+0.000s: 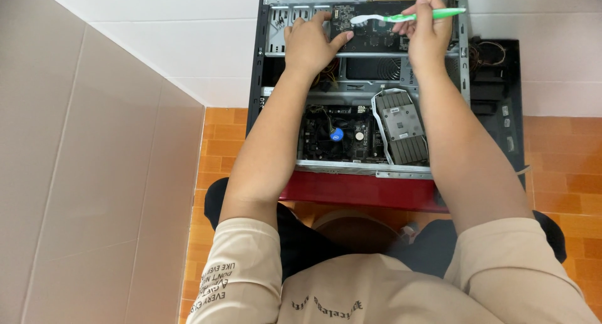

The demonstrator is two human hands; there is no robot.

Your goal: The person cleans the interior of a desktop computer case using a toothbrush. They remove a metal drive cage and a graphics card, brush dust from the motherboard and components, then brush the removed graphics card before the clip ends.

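Observation:
An open desktop computer case lies on its side in front of me. My right hand holds a green and white toothbrush, its bristle head over a dark circuit board at the far end of the case. My left hand rests flat on the case's metal frame, its thumb touching the board's left edge. Lower in the case lies the motherboard with a blue-centred fan, and a grey finned card lies tilted beside it.
The case sits on a red stool or stand over an orange tiled floor. A black side panel lies to the right. A beige wall stands close on the left, white tiles beyond.

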